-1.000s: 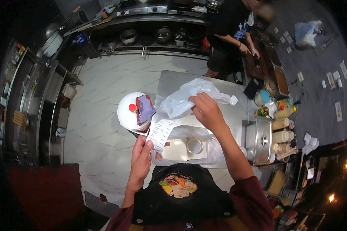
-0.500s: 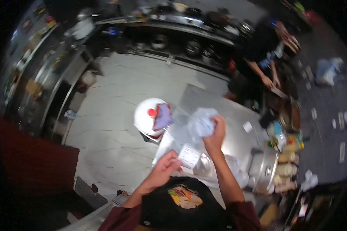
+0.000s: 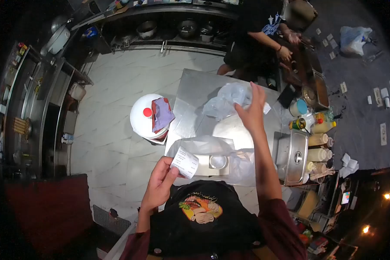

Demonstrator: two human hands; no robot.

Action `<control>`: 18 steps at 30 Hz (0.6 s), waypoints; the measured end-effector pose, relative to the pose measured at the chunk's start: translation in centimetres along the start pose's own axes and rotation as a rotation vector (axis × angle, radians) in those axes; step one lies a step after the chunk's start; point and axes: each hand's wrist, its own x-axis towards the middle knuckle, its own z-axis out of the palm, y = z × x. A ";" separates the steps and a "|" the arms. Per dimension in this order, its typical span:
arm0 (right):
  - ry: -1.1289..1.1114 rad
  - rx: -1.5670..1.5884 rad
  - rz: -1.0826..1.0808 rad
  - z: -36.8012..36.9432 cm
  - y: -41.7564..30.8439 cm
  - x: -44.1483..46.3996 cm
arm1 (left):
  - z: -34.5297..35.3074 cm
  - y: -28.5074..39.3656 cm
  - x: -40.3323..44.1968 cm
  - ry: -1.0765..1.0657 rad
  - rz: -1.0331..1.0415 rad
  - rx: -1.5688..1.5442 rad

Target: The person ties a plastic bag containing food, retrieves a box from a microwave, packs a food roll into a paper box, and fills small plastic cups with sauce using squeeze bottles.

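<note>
Two hands work above a steel table [image 3: 190,93]. The left hand [image 3: 157,184] grasps a receipt [image 3: 185,163] by its lower left edge, between thumb and fingers. The receipt is white, with rows of dark print too small to read; it is tilted and curls slightly. It is located over the near left part of the table.

The right hand [image 3: 250,107] is released: thumb and fingers are spread. It is located beside a crumpled bag [image 3: 225,100], thin and translucent white. The thumb overlaps the bag edge in view; contact cannot be determined.

A wide bag [image 3: 200,142] lies at the near edge of the table, around a pale box [image 3: 199,163]. A round, clear-sided cup [image 3: 219,162] shows at the box; its contents are unclear.

The table surface is brushed metal with bright reflections. Left of it stands a white bucket [image 3: 139,117] with a red knob and a purple cloth [image 3: 162,113] on top. At right are a lidded steel pan [image 3: 294,161] and squeeze bottles [image 3: 317,154]. The floor [image 3: 110,99] is pale and veined. At the upper right, a co-worker [image 3: 242,43] stands at a dark counter [image 3: 355,95].
</note>
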 end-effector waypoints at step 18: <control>-0.448 1.414 0.850 -9.1 -9.8 -9.7 | 4.3 1.5 2.5 -0.076 -0.159 0.158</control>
